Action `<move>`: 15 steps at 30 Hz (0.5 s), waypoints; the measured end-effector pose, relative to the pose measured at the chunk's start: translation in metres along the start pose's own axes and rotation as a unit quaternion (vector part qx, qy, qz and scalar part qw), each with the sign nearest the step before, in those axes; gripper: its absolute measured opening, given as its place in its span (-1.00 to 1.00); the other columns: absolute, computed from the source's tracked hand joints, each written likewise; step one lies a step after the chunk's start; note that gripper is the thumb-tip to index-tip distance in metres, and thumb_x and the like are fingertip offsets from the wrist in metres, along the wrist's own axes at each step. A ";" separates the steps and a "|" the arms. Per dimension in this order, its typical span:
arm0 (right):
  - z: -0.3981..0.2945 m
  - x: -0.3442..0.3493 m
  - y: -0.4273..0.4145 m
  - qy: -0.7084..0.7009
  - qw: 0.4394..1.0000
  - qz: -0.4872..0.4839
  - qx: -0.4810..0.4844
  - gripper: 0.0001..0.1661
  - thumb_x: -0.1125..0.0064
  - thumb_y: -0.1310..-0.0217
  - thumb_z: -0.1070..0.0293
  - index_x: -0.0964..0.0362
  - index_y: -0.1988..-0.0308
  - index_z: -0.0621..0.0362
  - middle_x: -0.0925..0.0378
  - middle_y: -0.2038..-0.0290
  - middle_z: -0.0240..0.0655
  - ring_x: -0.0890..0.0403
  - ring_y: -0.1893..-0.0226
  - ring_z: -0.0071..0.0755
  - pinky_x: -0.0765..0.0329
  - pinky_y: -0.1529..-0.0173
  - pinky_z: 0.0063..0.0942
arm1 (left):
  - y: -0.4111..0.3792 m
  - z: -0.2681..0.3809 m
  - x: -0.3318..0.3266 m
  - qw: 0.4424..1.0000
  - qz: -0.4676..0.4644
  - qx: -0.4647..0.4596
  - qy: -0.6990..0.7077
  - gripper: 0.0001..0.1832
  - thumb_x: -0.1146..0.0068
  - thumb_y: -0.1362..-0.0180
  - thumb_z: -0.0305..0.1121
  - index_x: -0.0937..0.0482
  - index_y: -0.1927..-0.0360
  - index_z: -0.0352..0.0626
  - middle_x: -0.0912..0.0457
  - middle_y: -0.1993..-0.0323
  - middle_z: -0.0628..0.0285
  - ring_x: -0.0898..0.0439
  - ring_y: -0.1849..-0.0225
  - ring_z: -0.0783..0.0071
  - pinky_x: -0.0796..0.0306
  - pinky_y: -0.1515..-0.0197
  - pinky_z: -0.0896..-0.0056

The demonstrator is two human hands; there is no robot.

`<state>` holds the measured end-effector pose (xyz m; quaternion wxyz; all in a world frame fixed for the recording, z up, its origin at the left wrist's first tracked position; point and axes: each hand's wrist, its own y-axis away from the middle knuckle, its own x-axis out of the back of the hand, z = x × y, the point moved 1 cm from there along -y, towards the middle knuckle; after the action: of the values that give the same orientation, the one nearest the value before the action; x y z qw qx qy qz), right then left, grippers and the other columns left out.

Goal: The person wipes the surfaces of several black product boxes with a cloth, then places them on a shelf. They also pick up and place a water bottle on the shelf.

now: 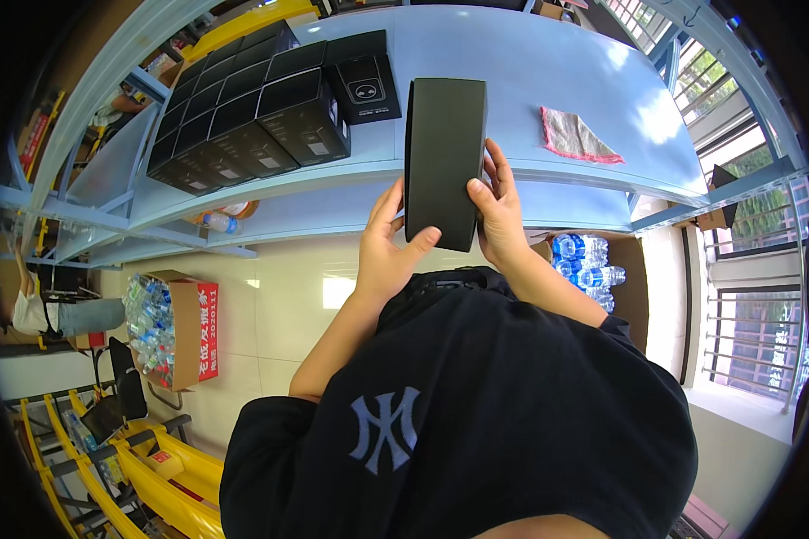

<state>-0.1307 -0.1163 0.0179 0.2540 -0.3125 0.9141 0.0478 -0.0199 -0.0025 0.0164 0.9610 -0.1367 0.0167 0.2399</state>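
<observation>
Between both hands I hold a tall black cardboard box (pixel 445 155) in front of my body, partly over the front edge of a blue metal shelf (pixel 472 47). My left hand (pixel 394 239) grips its lower left side, the thumb lying across the lower front. On the right side, my right hand (pixel 499 202) has its thumb on the box's face and its fingers around the edge. The face towards me is plain. To the left on the shelf stand several black printed boxes (pixel 236 108) packed in rows. One printed box (pixel 364 81) sits at their right end.
A grey cloth with pink edging (pixel 576 138) lies on the shelf at right. Below stand cardboard cartons of plastic bottles, one at left (pixel 195 330) bearing writing, another at right (pixel 627 290). A yellow rack (pixel 168 478) is at lower left; a person (pixel 67 313) is at far left.
</observation>
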 end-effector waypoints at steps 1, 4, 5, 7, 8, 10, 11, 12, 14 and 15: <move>0.001 0.001 0.002 0.011 1.000 0.001 0.012 -0.13 -0.06 -0.09 0.28 0.23 -0.28 0.17 0.15 -0.27 -0.20 -0.06 -0.23 -0.29 -0.08 -0.24 -0.35 | -0.002 0.002 -0.001 0.999 -0.016 -0.019 -0.032 -0.11 -0.33 0.12 -0.24 -0.09 -0.24 -0.29 -0.23 -0.16 0.06 -0.27 -0.18 0.27 -0.21 -0.14 0.38; -0.008 -0.015 0.013 0.020 0.999 0.015 0.029 -0.12 0.05 -0.11 0.11 0.27 -0.30 0.15 0.19 -0.30 -0.21 0.07 -0.29 -0.29 0.09 -0.29 -0.36 | -0.007 0.004 0.001 0.993 -0.045 -0.053 -0.095 0.08 -0.42 0.26 -0.17 0.02 -0.27 -0.31 -0.21 -0.17 0.01 -0.24 -0.20 0.25 -0.16 -0.18 0.36; -0.020 -0.032 0.019 0.006 0.999 0.028 0.022 -0.08 0.06 -0.08 0.01 0.27 -0.30 0.12 0.20 -0.32 -0.22 0.08 -0.30 -0.30 0.13 -0.29 -0.38 | -0.007 0.001 0.004 0.993 -0.042 -0.049 -0.095 0.13 -0.44 0.30 -0.15 0.06 -0.28 -0.32 -0.21 -0.17 0.00 -0.24 -0.20 0.25 -0.14 -0.18 0.36; -0.017 -0.020 0.019 0.009 0.999 -0.005 0.048 -0.08 0.08 -0.07 0.04 0.27 -0.30 0.15 0.21 -0.31 -0.21 0.10 -0.30 -0.30 0.15 -0.30 -0.38 | -0.009 0.002 0.005 0.994 -0.040 -0.047 -0.088 0.18 -0.46 0.32 -0.16 0.11 -0.28 -0.36 -0.21 -0.17 0.00 -0.23 -0.21 0.25 -0.12 -0.19 0.37; -0.013 -0.013 0.018 0.015 0.998 -0.023 0.063 -0.10 0.09 -0.07 0.08 0.26 -0.30 0.16 0.21 -0.31 -0.21 0.11 -0.30 -0.30 0.17 -0.30 -0.37 | -0.010 0.004 0.004 0.994 -0.039 -0.049 -0.084 0.17 -0.45 0.31 -0.18 0.12 -0.28 -0.38 -0.21 -0.17 0.00 -0.23 -0.21 0.26 -0.11 -0.20 0.38; -0.007 -0.001 0.013 0.047 0.993 -0.059 0.094 -0.19 0.14 -0.11 0.22 0.23 -0.29 0.20 0.21 -0.29 -0.21 0.16 -0.30 -0.32 0.20 -0.30 -0.37 | -0.012 0.006 0.003 0.998 -0.026 -0.034 -0.042 0.14 -0.42 0.28 -0.23 0.13 -0.27 -0.40 -0.22 -0.17 0.02 -0.24 -0.21 0.28 -0.10 -0.20 0.40; -0.006 0.003 0.015 0.016 0.994 -0.052 0.097 -0.21 0.14 -0.11 0.25 0.20 -0.28 0.19 0.15 -0.27 -0.20 0.09 -0.27 -0.32 0.15 -0.29 -0.37 | -0.012 0.007 0.003 1.000 -0.015 -0.018 -0.003 0.10 -0.39 0.25 -0.25 0.12 -0.27 -0.40 -0.23 -0.16 0.04 -0.24 -0.21 0.29 -0.10 -0.21 0.40; -0.013 -0.003 0.017 -0.018 0.994 -0.046 0.099 -0.23 0.14 -0.10 0.27 0.17 -0.28 0.19 0.09 -0.25 -0.19 0.03 -0.25 -0.32 0.09 -0.28 -0.36 | -0.012 0.007 0.004 0.999 -0.001 -0.002 0.033 0.07 -0.36 0.23 -0.27 0.11 -0.27 -0.41 -0.24 -0.16 0.05 -0.24 -0.20 0.30 -0.10 -0.21 0.41; -0.024 -0.006 0.017 -0.079 0.992 -0.041 0.085 -0.29 0.14 -0.10 0.32 0.10 -0.25 0.18 -0.03 -0.20 -0.18 -0.09 -0.18 -0.34 -0.03 -0.23 -0.36 | -0.014 0.004 0.011 0.995 -0.004 0.002 0.097 0.02 -0.29 0.19 -0.23 0.08 -0.27 -0.39 -0.24 -0.16 0.07 -0.25 -0.19 0.32 -0.11 -0.20 0.40; -0.028 -0.002 0.014 -0.105 0.991 -0.042 0.071 -0.33 0.14 -0.11 0.35 0.06 -0.23 0.18 -0.09 -0.17 -0.19 -0.16 -0.13 -0.36 -0.09 -0.20 -0.36 | -0.014 0.003 0.014 0.991 -0.006 0.003 0.130 0.00 -0.26 0.17 -0.21 0.07 -0.27 -0.38 -0.25 -0.15 0.08 -0.26 -0.19 0.33 -0.12 -0.20 0.39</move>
<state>-0.1504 -0.1109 0.0420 0.3719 -0.3246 0.8696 0.0046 -0.0012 -0.0078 0.0213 0.9524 -0.1644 0.1416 0.2141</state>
